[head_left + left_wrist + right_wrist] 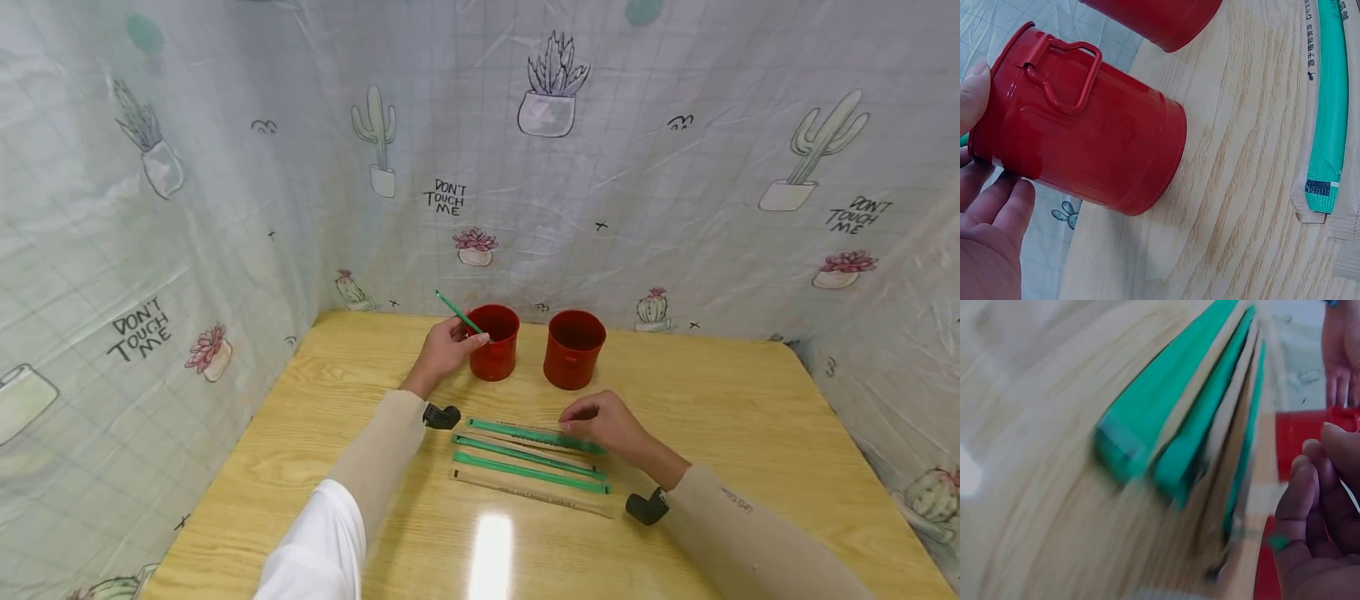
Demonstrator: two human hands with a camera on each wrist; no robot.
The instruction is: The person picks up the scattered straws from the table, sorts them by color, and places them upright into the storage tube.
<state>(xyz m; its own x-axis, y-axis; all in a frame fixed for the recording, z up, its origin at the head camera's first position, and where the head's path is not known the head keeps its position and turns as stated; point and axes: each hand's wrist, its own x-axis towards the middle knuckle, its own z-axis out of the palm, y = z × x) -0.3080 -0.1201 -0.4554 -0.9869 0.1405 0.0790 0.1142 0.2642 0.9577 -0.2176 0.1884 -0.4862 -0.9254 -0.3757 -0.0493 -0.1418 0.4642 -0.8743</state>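
Two hands out over the wooden table (690, 400), and pinched a slim green packet (457, 308) in the left hand (446, 348), a narrow hold between thumb and fingers, right at the rim of the left red bucket (492, 367)! Slanted it up toward the table's far left corner, lower end beside that rim; could not tell about any grip on the bucket itself. Saw that bucket upright near the middle of the far edge, with a looped handle (1069, 78) on its side, and just to its right, apart, another red bucket (572, 371). Held the right hand (607, 425) low over the right end of a row, fingertips bent in close to the thumb; could not tell about anything pinched there. Had green packets (528, 472) and tan packets (528, 493) side by side, stretched about midway between the left and right edges, nearer than both buckets. Glimpsed a cactus-print curtain (637, 192) beyond the far edge.
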